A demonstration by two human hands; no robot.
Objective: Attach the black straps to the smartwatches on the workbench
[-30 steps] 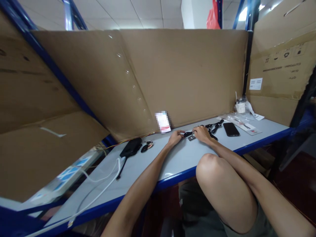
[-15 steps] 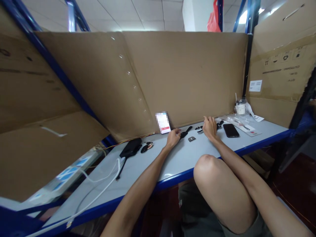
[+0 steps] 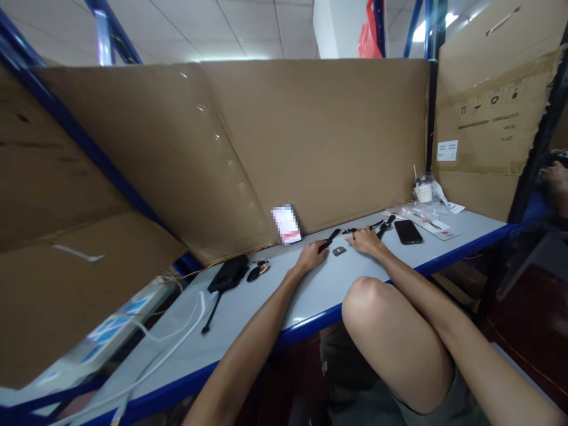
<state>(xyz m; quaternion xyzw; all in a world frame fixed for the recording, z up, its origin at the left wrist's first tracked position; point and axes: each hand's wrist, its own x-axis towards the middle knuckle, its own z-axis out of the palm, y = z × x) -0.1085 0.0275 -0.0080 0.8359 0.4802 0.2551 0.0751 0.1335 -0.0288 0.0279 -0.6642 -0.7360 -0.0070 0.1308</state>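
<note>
My left hand (image 3: 312, 255) rests on the grey tabletop, its fingers curled over the lower end of a black wristwatch (image 3: 331, 238). Just right of that watch lies a small grey flat piece (image 3: 339, 251). Beyond it, my right hand (image 3: 367, 241) reaches in with fingers stretched and slightly apart, the index finger pointing left near the grey piece. Small dark strap parts (image 3: 349, 231) lie behind its fingers, partly hidden. Another black watch (image 3: 387, 225) lies to the right of this hand.
A black phone (image 3: 408, 232), plastic packaging (image 3: 429, 223) and a cup (image 3: 423, 190) are at right. A lit phone (image 3: 287, 226) leans on the cardboard wall (image 3: 337, 142). A black pouch (image 3: 228, 273), dark round pieces (image 3: 257, 271) and a white cable (image 3: 171, 337) lie left. Someone's hand (image 3: 557, 174) shows far right.
My right hand has come down and left from the strap parts toward the grey piece, its fingers stretching out. My left hand has shifted onto the watch's lower end. The view has turned slightly right.
</note>
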